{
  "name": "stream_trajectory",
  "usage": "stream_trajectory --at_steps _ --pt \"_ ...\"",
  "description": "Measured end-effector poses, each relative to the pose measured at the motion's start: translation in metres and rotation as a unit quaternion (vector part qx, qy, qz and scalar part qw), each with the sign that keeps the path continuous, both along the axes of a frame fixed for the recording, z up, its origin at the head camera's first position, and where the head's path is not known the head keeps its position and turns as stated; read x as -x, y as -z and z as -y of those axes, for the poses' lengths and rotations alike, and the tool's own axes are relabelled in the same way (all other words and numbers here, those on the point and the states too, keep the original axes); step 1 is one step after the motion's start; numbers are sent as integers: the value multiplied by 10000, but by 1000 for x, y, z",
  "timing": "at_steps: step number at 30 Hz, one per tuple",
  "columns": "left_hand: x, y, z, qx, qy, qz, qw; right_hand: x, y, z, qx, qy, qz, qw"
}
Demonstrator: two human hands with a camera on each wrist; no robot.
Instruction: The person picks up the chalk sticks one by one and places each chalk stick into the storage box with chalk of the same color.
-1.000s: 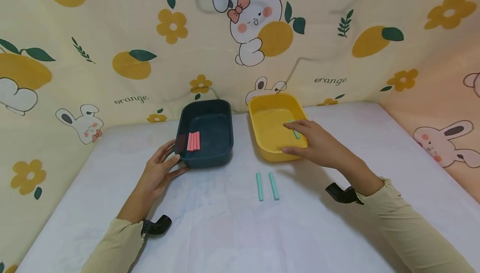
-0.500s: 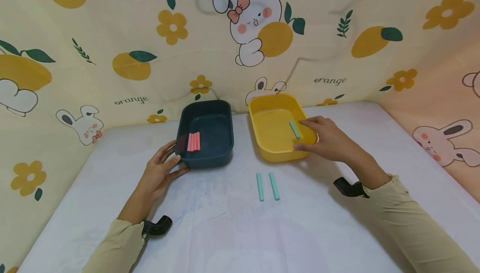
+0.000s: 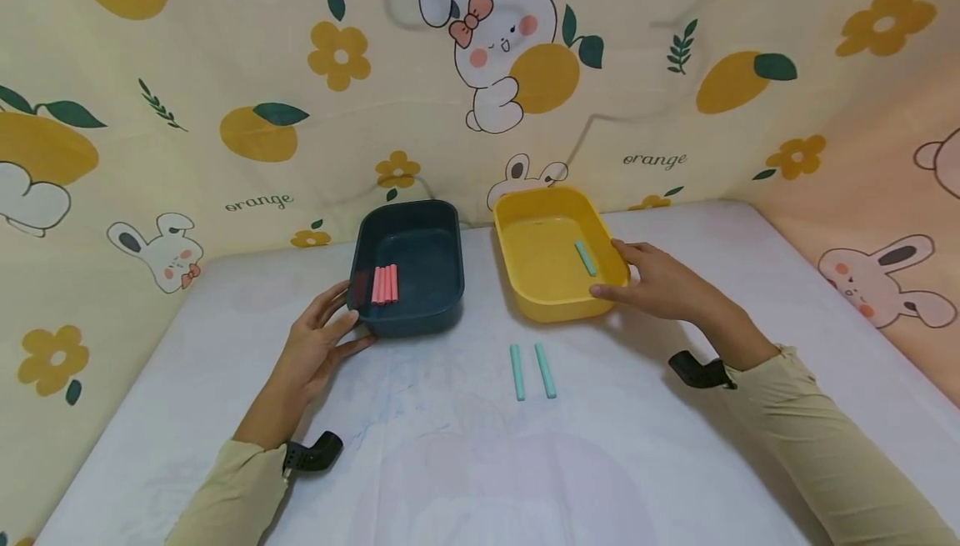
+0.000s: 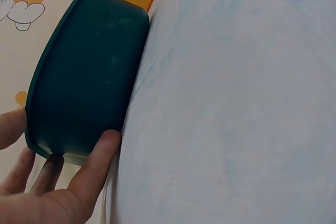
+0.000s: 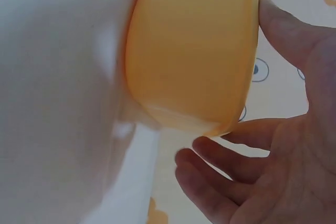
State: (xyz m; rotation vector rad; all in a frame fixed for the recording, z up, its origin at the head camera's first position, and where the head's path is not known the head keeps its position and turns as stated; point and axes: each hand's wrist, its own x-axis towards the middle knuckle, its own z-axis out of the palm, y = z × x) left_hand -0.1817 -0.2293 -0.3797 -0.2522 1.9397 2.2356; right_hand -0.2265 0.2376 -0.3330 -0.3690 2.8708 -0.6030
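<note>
Our left grip [image 3: 311, 350] holds the dark box [image 3: 416, 326] by its near-left corner; our right grip [image 3: 660, 281] holds the yellow box [image 3: 551, 311] near-right. Two green sticks [image 3: 546, 371] lie leftward and nearer us from the closer right grip, pointing toward the counter's [image 3: 420, 479] far edge.

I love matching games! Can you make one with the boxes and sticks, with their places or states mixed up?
1. dark box
2. yellow box
3. pink sticks
4. two mint sticks

A. lying on the white table
B. touched by right-hand fingers
C. inside the dark box
D. touched by left-hand fingers

Pairs: 1-D, 2-B, 3-C, 4-A
</note>
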Motion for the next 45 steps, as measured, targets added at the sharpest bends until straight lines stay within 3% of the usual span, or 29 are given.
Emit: stream_trajectory --at_steps 6,14,17,21,24,28,32,35,39,45 --pt "-2 -4 1 105 47 -6 9999 2 3 1 138 -29 352 9993" --pt "0 -7 1 227 39 155 9996 4 6 -1 181 26 457 9988" --pt "0 -11 3 530 78 266 9982 5 8 -1 225 23 471 9986" --pt "-3 -20 6 1300 168 242 9911 5 10 1 286 33 529 9982" --pt "-5 -29 5 1827 73 13 9831 4 8 1 301 79 560 9979" --pt "-8 -39 -3 2224 -286 -450 9735 4 6 0 318 115 603 9976" --pt "-14 -49 -18 2364 -528 -854 9665 5 5 1 437 103 673 9967" --pt "-19 -54 -31 2366 -508 -1173 9632 6 6 3 563 138 727 9957" --pt "-25 -54 -46 2412 -74 -1635 9566 8 8 6 648 187 774 9947" --pt "-32 -41 -76 2718 1086 -1870 9377 8 8 6 609 227 803 9947"
